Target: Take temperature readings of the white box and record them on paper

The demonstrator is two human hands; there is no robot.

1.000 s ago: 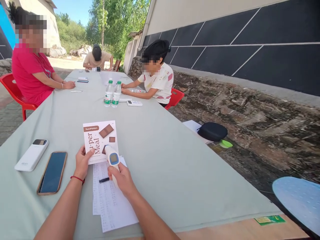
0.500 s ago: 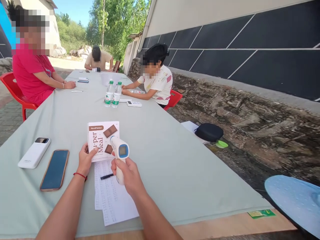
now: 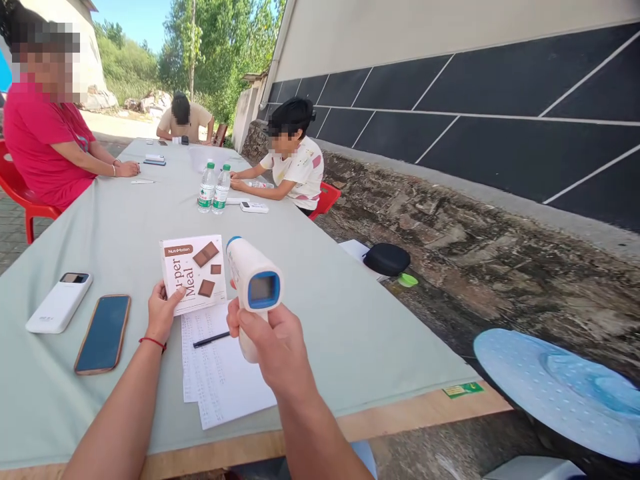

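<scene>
My left hand (image 3: 164,308) grips the lower left corner of a white box (image 3: 194,273) printed with brown chocolate pieces, thumb across its front. The box is held tilted above the table. In my right hand (image 3: 273,337) is a white infrared thermometer (image 3: 255,277), my fingers wrapped round its handle. Its blue-framed screen faces me and looks dark; the front end points away, just right of the box. Below both hands lie printed sheets (image 3: 235,393) with a black pen (image 3: 211,339) on them.
A phone (image 3: 103,333) and a white power bank (image 3: 60,303) lie at left on the cloth-covered table (image 3: 380,353). Two water bottles (image 3: 213,190) stand further off. Several people sit round the table. A blue hat (image 3: 560,393) is beyond the right edge.
My right hand has drawn the thermometer back from the box, nearer to me and to the right. Its screen looks darker. The view has swung right.
</scene>
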